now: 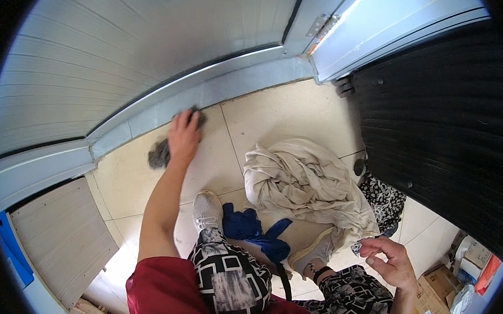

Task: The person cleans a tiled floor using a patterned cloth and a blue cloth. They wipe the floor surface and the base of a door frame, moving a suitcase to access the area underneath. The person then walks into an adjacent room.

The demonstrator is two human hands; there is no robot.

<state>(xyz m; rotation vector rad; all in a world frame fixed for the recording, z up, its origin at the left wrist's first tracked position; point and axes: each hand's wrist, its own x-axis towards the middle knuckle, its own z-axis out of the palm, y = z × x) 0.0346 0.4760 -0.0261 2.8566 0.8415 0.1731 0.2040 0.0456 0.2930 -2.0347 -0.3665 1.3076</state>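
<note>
My left hand (184,138) presses down on a dark grey rag (160,153) on the floor tiles, close to the grey door sill (203,91). The rag is blurred, and part of it lies under the palm. My right hand (389,262) hangs above the floor at the lower right, fingers bent and thumb apart. A small black-and-white patterned patch (356,247) shows at its fingertips; whether they touch it I cannot tell. Between the hands lies a crumpled beige cloth (297,177). Blue gloves or cloth (242,223) lie between my shoes.
A silvery panelled door (155,34) closes off the far side. At the right stands a large black ribbed panel (439,125), with patterned black-and-white fabric (382,201) below it. Cardboard boxes (435,295) sit at lower right, a wooden board (61,236) at left.
</note>
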